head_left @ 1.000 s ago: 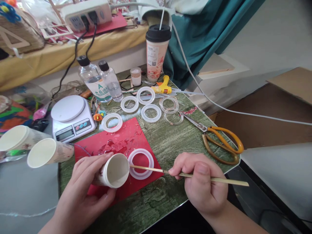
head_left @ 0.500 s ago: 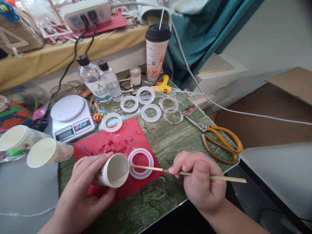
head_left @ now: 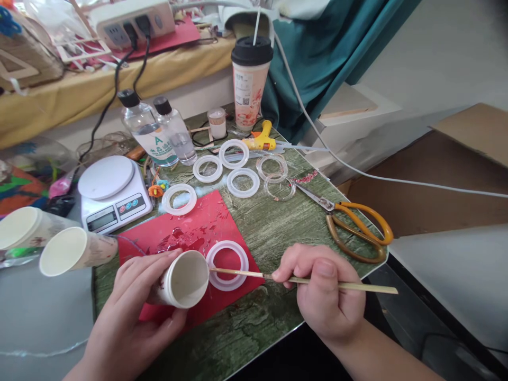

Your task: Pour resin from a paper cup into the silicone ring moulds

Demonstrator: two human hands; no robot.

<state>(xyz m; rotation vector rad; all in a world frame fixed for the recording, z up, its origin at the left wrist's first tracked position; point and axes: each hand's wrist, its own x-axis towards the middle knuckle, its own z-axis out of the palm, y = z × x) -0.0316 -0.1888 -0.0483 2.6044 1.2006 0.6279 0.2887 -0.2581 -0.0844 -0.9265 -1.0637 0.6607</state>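
Observation:
My left hand [head_left: 137, 301] is wrapped round a white paper cup [head_left: 186, 280], tilted with its mouth toward me and to the right. In my right hand [head_left: 327, 296] is a thin wooden stick [head_left: 365, 287], gripped in closed fingers. Its left end reaches across a white ring mold [head_left: 227, 286] to the cup's rim; whether it touches the cup I cannot tell. The mold lies on a red sheet [head_left: 222, 217] spotted with clear wet drops. More ring molds [head_left: 243, 183] lie behind the sheet, near two clear rings [head_left: 272, 168].
Orange-handled scissors [head_left: 357, 230] lie at the right table edge. Behind stand a white scale [head_left: 115, 196], two clear bottles [head_left: 153, 137], a drink cup [head_left: 250, 90] and a yellow glue gun [head_left: 262, 138]. Two more paper cups [head_left: 77, 251] are at the left. A grey cable [head_left: 309, 121] crosses behind.
The whole view has shifted slightly, so most things appear a little further left. Both hands keep their hold on the paper cup and the wooden stick, nearly still.

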